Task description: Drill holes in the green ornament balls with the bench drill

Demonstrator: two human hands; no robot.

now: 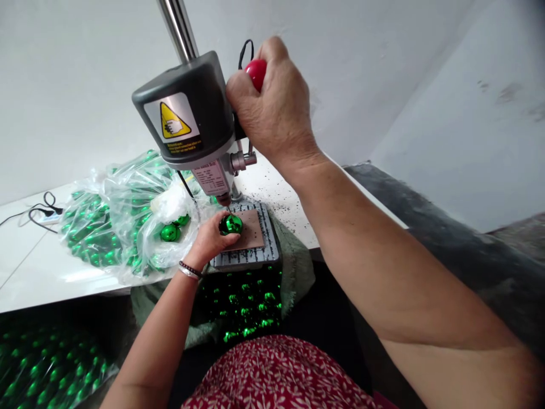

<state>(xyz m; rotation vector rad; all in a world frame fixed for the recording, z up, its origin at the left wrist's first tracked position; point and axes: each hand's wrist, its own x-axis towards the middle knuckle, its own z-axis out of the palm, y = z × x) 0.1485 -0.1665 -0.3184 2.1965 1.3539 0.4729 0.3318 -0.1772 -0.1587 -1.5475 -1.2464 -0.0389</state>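
Observation:
My left hand [213, 237] grips a shiny green ball [233, 224] between thumb and fingers. The ball rests on a brown board [254, 230] on the grey base [269, 241] of a small drill press [187, 111]. Right above the ball is the press's chuck [223, 199] with a thin bit; whether the bit touches the ball I cannot tell. Higher up, my right hand [276, 102] is wrapped round the red knob [256, 74] of the press's lever.
A clear plastic bag [123, 213] of green balls lies on the white table [38, 267] at left. More green balls [247, 309] sit below the press, and others [51, 369] at lower left. Dark shavings [289, 199] dot the tabletop. A cord [42, 207] runs along the left.

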